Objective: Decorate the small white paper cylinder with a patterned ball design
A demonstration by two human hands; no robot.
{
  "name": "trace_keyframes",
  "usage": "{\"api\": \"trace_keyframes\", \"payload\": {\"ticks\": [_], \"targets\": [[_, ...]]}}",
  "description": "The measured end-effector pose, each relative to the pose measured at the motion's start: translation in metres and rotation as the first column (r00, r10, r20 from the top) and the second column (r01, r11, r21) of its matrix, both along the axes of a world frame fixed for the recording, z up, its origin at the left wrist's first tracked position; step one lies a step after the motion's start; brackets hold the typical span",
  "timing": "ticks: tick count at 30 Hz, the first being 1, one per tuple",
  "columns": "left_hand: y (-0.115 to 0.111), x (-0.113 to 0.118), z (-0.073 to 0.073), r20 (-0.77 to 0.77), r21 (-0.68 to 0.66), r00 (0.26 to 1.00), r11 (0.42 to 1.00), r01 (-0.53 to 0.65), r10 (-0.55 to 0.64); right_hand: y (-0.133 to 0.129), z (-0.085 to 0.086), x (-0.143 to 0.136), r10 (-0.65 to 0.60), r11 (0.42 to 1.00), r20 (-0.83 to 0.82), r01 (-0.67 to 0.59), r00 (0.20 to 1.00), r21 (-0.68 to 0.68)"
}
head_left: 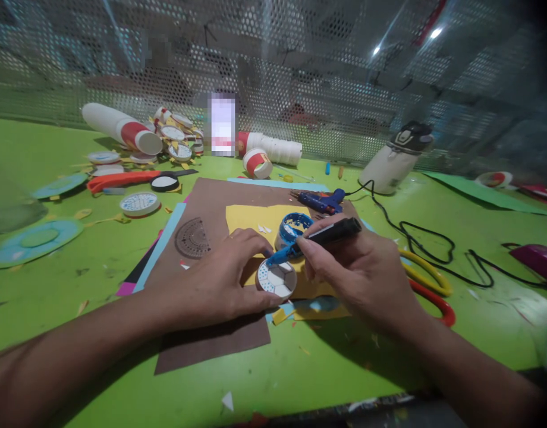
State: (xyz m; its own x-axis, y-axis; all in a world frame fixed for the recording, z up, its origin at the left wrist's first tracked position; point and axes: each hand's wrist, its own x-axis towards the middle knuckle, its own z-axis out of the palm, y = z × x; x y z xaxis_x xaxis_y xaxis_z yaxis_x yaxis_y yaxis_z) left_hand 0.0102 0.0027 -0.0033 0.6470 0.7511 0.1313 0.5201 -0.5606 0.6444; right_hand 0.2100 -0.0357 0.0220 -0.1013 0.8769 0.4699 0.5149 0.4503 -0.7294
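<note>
Left hand: the left hand point(229, 270) reaches in low, its thumb and forefinger closed around the rim of the white disc point(280, 280).
Right hand: the right hand point(356, 261) has its fingers closed in a pen grip on a black marker point(330, 232), its front end coated in blue.
Disc: over the yellow paper point(244, 219), between the two hands; black lines divide its face into cells, and blue dots fill those on the left.
Marker tip: at the disc's upper edge; I can't tell whether it touches.
Paint: an open pot of blue paint point(282, 240) just behind the disc, its rim smeared.
Under the work: the yellow paper lies on a brown sheet point(211, 351), spread on the green bench point(135, 392).
Behind the pot: a blue glue gun point(320, 201) lying on its side.
Left of the pot: a clear protractor point(192, 238) flat on the brown sheet.
Far left: an orange cutter point(122, 179) beside a black-rimmed disc point(164, 182).
Far right: a white bottle point(389, 163) with a dark lid, leaning in my view.
</note>
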Motion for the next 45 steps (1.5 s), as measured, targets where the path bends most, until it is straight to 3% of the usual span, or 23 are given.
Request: {"api": "trace_keyframes", "payload": {"ticks": [11, 18, 23, 29, 36, 45], "targets": [[0.0005, 0.0014, -0.0014, 0.048, -0.008, 0.999, 1.0, 0.018, -0.018, -0.0042, 0.0002, -0.0042, -0.01, 0.979, 0.151, -0.021, 0.988, 0.201], [0.001, 0.0014, -0.0011, 0.048, -0.008, 0.999, 1.0, 0.004, -0.004, -0.0048, -0.0019, -0.0051, -0.069, 0.978, 0.04, 0.06, 0.997, 0.199], [0.0015, -0.0004, -0.0026, 0.047, -0.01, 0.999, 1.0, 0.004, -0.004, -0.0045, 0.0001, -0.0043, -0.151, 0.95, -0.051, 0.159, 0.987, 0.268], [0.0016, -0.0017, -0.0056, 0.048, -0.005, 0.999, 1.0, -0.009, 0.009, -0.0034, -0.0015, -0.0045, -0.159, 0.961, -0.061, 0.168, 0.985, 0.219], [0.0024, 0.001, -0.0026, 0.038, -0.001, 0.999, 1.0, -0.014, 0.014, -0.0027, -0.0008, -0.0054, -0.061, 0.987, -0.082, 0.072, 0.995, 0.147], [0.0006, 0.0009, -0.0017, 0.025, -0.018, 1.0, 1.0, -0.016, 0.016, -0.0021, 0.0003, -0.0068, -0.112, 0.98, -0.023, 0.114, 0.993, 0.162]]}}
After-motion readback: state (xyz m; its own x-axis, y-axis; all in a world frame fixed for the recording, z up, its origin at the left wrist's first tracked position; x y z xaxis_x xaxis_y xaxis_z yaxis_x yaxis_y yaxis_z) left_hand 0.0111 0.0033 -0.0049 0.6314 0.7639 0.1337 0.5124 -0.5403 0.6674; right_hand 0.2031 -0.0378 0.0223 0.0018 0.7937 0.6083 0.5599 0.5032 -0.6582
